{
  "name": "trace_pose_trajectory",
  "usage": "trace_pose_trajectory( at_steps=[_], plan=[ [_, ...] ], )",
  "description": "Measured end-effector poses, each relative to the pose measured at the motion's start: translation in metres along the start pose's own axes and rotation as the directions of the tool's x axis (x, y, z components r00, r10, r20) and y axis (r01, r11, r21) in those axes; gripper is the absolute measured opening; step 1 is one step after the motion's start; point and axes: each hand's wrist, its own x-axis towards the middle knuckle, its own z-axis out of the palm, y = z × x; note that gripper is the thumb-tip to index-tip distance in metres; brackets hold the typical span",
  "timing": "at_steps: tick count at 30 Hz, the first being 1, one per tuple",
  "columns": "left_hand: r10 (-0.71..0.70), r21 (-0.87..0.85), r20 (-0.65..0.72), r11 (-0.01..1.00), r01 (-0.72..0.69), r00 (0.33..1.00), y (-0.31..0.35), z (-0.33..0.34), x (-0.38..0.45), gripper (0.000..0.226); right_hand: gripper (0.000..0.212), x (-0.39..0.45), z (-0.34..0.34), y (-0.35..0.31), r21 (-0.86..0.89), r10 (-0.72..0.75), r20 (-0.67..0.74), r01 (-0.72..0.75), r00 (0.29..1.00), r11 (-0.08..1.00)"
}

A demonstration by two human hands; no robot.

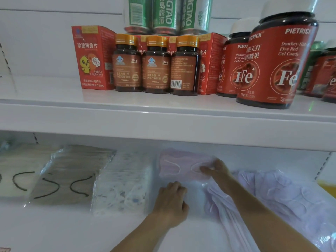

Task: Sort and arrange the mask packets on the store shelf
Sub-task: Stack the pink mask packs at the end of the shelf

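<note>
A pink mask packet [179, 165] lies on the lower white shelf [72, 226]. My right hand [215, 169] pinches its right edge. My left hand [171, 199] rests with curled fingers on the packet's clear front part; whether it grips the plastic is unclear. To the left lie a white patterned mask packet [121, 182], a brown mask packet [69, 175] and a cream mask packet [16, 170] side by side. On the right, lilac mask packets [269, 195] lie in a loose heap under my right forearm.
The upper shelf [163, 113] overhangs the packets closely. It carries red boxes [91, 59], brown pill bottles [156, 68], red Fe jars [280, 64] and green cans [163, 13]. A yellow item [327, 186] lies at the far right of the lower shelf.
</note>
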Motion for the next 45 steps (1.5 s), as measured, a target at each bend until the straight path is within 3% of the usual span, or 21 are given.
trace_pose_trajectory(
  at_steps=[4, 7, 9, 12, 16, 20, 23, 26, 31, 35, 37, 45],
  plan=[
    [-0.009, 0.021, -0.045, 1.0, 0.01, 0.999, -0.004, 0.009, 0.013, 0.036, 0.014, 0.007, 0.009, -0.004, -0.06, -0.019, 0.054, 0.022, 0.998, 0.998],
    [-0.032, 0.007, -0.082, 0.999, 0.033, 0.996, -0.006, 0.011, 0.019, 0.035, 0.027, 0.014, 0.018, -0.002, -0.098, -0.01, 0.013, 0.011, 1.0, 0.995],
    [-0.067, 0.004, -0.072, 0.998, 0.067, 0.995, -0.009, 0.011, 0.021, 0.043, 0.02, 0.018, 0.027, 0.003, -0.146, -0.019, -0.031, 0.014, 0.999, 0.989],
    [-0.114, 0.011, -0.1, 0.993, 0.115, 0.988, -0.014, 0.015, 0.026, 0.046, 0.053, 0.015, 0.043, 0.006, -0.211, 0.018, -0.112, -0.041, 0.994, 0.977],
    [-0.104, 0.068, -0.094, 0.991, 0.111, 0.99, -0.012, 0.015, 0.027, 0.041, 0.064, 0.016, 0.05, 0.01, -0.067, 0.125, -0.364, -0.16, 0.923, 0.985],
    [-0.103, 0.056, -0.095, 0.992, 0.109, 0.99, -0.013, 0.015, 0.026, 0.037, 0.075, 0.003, 0.063, 0.009, 0.037, 0.181, -0.333, -0.179, 0.925, 0.983],
    [-0.062, 0.033, -0.145, 0.997, 0.068, 0.987, -0.017, 0.021, 0.027, 0.035, 0.086, -0.004, 0.072, 0.016, -0.011, 0.131, -0.308, -0.141, 0.942, 0.99],
    [-0.09, 0.013, -0.093, 0.996, 0.091, 0.992, -0.014, 0.017, 0.025, 0.041, 0.099, -0.016, 0.07, 0.003, -0.019, 0.164, -0.327, -0.18, 0.931, 0.983],
    [-0.081, 0.012, -0.071, 0.997, 0.082, 0.994, -0.013, 0.013, 0.021, 0.039, 0.076, -0.031, 0.07, -0.021, -0.109, 0.187, -0.249, -0.22, 0.95, 0.969],
    [-0.101, 0.014, -0.011, 0.995, 0.102, 0.995, -0.017, 0.013, 0.019, 0.036, 0.088, -0.038, 0.05, -0.031, -0.148, 0.221, -0.287, -0.271, 0.932, 0.951],
    [-0.109, 0.012, 0.004, 0.994, 0.109, 0.994, -0.018, 0.012, 0.017, 0.035, 0.083, -0.047, 0.032, -0.03, -0.177, 0.216, -0.303, -0.277, 0.928, 0.944],
    [-0.088, -0.029, -0.063, 0.996, 0.086, 0.994, -0.014, 0.014, 0.017, 0.059, 0.05, -0.129, -0.021, -0.012, -0.294, 0.13, -0.294, -0.219, 0.947, 0.931]
  ],
)
